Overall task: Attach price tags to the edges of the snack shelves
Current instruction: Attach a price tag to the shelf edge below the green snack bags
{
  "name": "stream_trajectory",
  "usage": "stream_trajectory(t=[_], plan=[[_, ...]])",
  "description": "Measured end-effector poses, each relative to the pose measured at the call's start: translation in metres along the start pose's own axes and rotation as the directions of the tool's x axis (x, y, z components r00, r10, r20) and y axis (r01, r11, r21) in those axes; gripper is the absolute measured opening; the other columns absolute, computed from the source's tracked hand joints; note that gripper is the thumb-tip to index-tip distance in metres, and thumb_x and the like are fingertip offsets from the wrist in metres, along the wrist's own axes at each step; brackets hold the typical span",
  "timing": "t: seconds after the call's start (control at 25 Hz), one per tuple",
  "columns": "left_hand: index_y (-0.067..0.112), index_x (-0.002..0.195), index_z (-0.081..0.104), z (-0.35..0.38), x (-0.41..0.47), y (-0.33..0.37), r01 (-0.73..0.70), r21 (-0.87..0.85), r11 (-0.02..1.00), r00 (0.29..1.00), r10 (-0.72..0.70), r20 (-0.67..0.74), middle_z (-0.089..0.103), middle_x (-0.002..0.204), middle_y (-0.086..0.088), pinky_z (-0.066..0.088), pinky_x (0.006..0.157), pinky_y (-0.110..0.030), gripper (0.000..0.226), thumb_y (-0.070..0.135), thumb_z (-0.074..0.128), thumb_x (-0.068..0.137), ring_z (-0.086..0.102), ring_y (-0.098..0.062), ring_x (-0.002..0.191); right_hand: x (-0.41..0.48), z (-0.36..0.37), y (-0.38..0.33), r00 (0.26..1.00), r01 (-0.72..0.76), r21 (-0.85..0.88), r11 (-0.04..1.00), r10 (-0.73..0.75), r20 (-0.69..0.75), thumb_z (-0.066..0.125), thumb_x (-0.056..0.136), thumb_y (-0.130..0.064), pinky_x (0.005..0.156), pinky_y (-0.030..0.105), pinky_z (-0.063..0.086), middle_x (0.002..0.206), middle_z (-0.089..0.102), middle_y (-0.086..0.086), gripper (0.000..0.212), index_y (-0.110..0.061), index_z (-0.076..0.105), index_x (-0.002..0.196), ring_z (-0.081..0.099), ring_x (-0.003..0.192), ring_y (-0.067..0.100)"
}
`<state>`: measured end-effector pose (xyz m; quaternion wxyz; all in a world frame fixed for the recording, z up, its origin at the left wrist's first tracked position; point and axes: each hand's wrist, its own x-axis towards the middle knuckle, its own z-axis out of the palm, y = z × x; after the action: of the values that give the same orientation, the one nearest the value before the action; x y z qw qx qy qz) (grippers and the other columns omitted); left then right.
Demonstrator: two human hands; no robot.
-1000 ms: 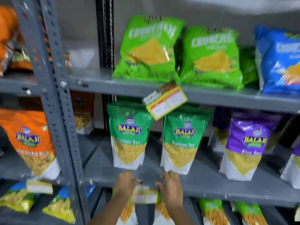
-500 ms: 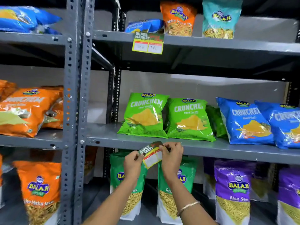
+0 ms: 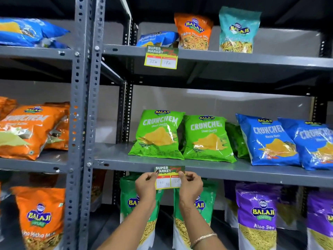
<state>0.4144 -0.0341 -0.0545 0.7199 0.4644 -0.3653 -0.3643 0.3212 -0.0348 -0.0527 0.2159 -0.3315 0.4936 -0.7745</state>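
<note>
Price tag [image 3: 168, 177] sits flat against the front edge of the middle shelf [image 3: 234, 171], its green "SUPER MARKET" header on the grey lip and its yellow lower half, with two white handwritten boxes, hanging below the edge. Both hands hold it: the left hand [image 3: 146, 186] has a narrow grip on the tag's left side, the right hand [image 3: 191, 184] a narrow grip on its right side, with a thin bracelet [image 3: 203, 238] on that wrist. Just below the tag, behind the hands, stand green Balaji pouches [image 3: 129, 204], and right of them purple ones [image 3: 256, 215]. Directly above the tag, on the shelf board, lean two green Crunchem bags [image 3: 158, 134], with blue Crunchem bags [image 3: 266, 139] further right. Left of the tag rises a perforated grey steel upright [image 3: 84, 112], with orange bags [image 3: 30, 129] beyond it. Higher up, a second price tag [image 3: 161, 57] hangs on the upper shelf's edge. A pale grey wall [image 3: 216, 105] backs the rack.
</note>
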Motion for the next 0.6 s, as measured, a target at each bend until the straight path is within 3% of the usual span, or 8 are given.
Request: stream_trajectory(t=[0.16,0.28,0.4,0.48,0.6], plan=[[0.001,0.071,0.061,0.003,-0.001,0.004,0.0,0.005,1.0,0.999,0.0,-0.044,0.053,0.058,0.001,0.038,0.041,-0.008,0.015,-0.001,0.061,0.086,0.043,-0.008,0.054,0.003,0.004,0.003,1.0,-0.001,-0.04,0.999,0.0,-0.019,0.073,0.074,-0.004,0.064,0.03,0.041,0.085,0.066,0.027,0.018,-0.007,0.057,0.066,0.054,0.065,0.025],[0.001,0.07,0.061,0.006,-0.001,0.006,0.016,0.028,0.999,0.998,-0.014,-0.069,0.052,0.056,0.001,0.037,0.048,-0.021,0.015,0.002,0.062,0.085,0.043,-0.009,0.053,0.006,0.007,0.004,1.0,0.019,-0.083,0.996,-0.02,-0.013,0.074,0.074,-0.006,0.063,0.03,0.041,0.084,0.065,0.028,0.022,-0.01,0.055,0.064,0.054,0.067,0.026],[0.008,0.054,0.051,0.008,0.002,0.01,-0.009,0.24,0.971,0.995,0.032,-0.09,0.046,0.049,-0.001,0.026,0.046,-0.024,0.036,0.019,0.069,0.082,0.038,-0.015,0.047,0.003,0.008,0.0,0.996,0.079,-0.238,0.968,-0.084,-0.01,0.078,0.071,-0.019,0.068,0.035,0.04,0.083,0.059,0.015,0.024,-0.007,0.057,0.073,0.048,0.083,0.027],[0.013,0.047,0.039,0.009,0.002,0.013,-0.02,0.362,0.932,0.993,0.061,-0.104,0.042,0.047,-0.003,0.022,0.045,-0.025,0.049,0.03,0.071,0.08,0.039,-0.023,0.049,-0.004,0.011,-0.005,0.991,0.107,-0.347,0.932,-0.128,-0.038,0.079,0.068,-0.031,0.076,0.04,0.04,0.085,0.05,0.008,0.037,-0.004,0.056,0.082,0.042,0.088,0.024],[0.014,0.046,0.034,0.011,-0.001,0.014,-0.027,0.433,0.901,0.986,0.096,-0.139,0.044,0.048,-0.005,0.033,0.052,-0.03,0.054,0.038,0.072,0.077,0.045,-0.029,0.056,-0.011,0.017,-0.011,0.989,0.09,-0.39,0.917,-0.128,-0.073,0.078,0.067,-0.034,0.081,0.042,0.04,0.092,0.052,0.013,0.045,-0.003,0.053,0.086,0.045,0.095,0.03]])
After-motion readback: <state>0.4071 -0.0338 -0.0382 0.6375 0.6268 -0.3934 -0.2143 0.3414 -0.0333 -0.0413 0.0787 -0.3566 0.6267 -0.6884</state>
